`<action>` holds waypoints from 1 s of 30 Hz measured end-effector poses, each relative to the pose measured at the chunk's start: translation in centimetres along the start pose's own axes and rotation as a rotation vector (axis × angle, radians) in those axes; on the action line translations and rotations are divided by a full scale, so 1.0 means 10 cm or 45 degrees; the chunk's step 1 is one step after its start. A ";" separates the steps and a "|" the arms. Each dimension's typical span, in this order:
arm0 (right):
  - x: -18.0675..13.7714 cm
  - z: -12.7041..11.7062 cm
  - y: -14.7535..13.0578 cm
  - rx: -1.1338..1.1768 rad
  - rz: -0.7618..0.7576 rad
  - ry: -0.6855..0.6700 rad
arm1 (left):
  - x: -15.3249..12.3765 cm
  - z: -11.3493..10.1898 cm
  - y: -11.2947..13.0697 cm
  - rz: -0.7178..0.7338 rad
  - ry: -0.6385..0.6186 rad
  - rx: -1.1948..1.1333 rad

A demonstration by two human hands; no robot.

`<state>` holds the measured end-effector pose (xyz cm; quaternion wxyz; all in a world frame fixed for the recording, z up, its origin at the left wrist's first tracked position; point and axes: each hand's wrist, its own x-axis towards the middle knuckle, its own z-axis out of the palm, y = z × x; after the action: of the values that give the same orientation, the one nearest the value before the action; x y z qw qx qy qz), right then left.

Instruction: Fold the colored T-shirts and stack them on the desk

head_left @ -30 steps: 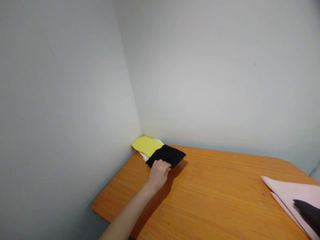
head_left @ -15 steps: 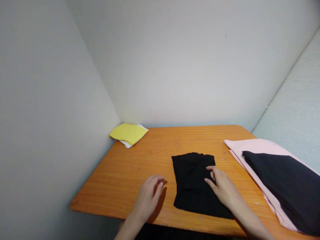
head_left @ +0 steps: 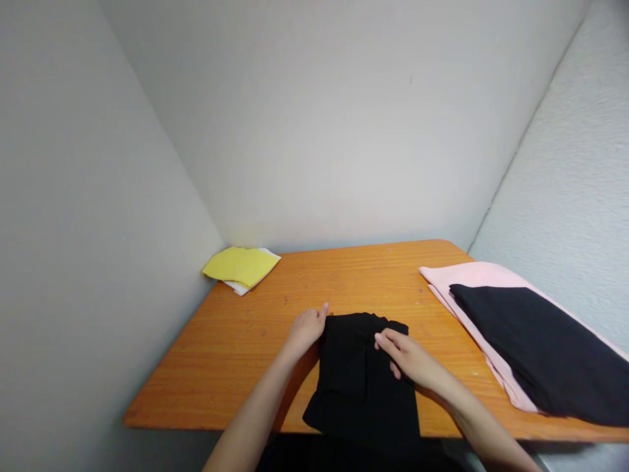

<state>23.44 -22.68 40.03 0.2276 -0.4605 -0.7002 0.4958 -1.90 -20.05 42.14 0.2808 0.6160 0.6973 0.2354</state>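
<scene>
A folded black garment (head_left: pixel 366 387) lies at the front of the wooden table, its near end reaching the front edge. Its top edge is slightly gathered, and a crease runs down its middle. My left hand (head_left: pixel 305 333) is closed on its far left corner, thumb up. On the upper right part, my right hand (head_left: pixel 407 355) has its fingers curled in a pinch on the cloth. What lies under the left fingers is hidden.
The wooden table (head_left: pixel 236 354) stands against the walls. On its right side a black cloth (head_left: pixel 535 347) rests on a folded pink cloth (head_left: pixel 474 272). At the far left corner lies a yellow cloth (head_left: pixel 240 265) over a white one (head_left: pixel 238 288).
My left hand has moved forward from the bare table to the garment's far left corner and closed. My right hand's fingers have curled in. The garment has shifted towards me, and the view has turned slightly.
</scene>
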 end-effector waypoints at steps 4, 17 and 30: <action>0.17 0.00 0.02 -0.208 -0.037 0.203 | -0.03 0.09 0.12 0.072 -0.236 -0.111; -0.41 -0.06 -0.42 -0.102 -0.351 0.044 | -1.34 -0.02 0.40 0.250 -0.093 -0.567; -1.35 -0.93 -0.84 -0.492 -0.663 0.953 | -2.11 -1.02 0.51 0.280 0.914 -0.559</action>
<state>33.46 -30.63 53.28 0.4902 -0.4504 -0.7415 0.0843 -3.41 -40.12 55.13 0.1183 0.4914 0.6143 0.6060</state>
